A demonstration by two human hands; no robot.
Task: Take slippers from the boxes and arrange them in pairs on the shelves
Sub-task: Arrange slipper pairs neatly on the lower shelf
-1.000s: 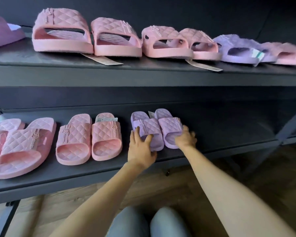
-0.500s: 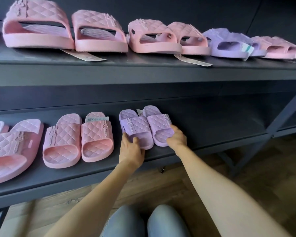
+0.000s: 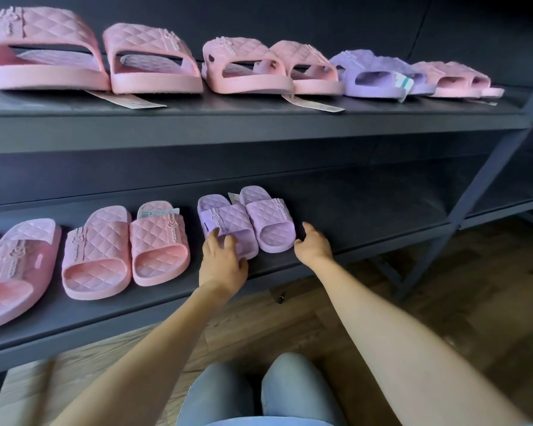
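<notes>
1. Lower shelf [image 3: 366,219]: the lilac pair sits mid-shelf.
2. Left lilac slipper [image 3: 225,222] and right lilac slipper [image 3: 270,218] touch, with their long axes running front to back.
3. Left hand [image 3: 223,262]: released, fingers resting on the left slipper's near end.
4. Right hand [image 3: 313,244]: loosely curled and empty, just beside the right slipper's outer edge.

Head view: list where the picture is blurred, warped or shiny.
Head view: lilac pair sharp at centre; floor at lower left smeared by motion; far pink pair on the upper shelf soft; wide lens leans the post and bows shelf edges; soft light, dull sheen on the upper shelf, no hard glare.
</notes>
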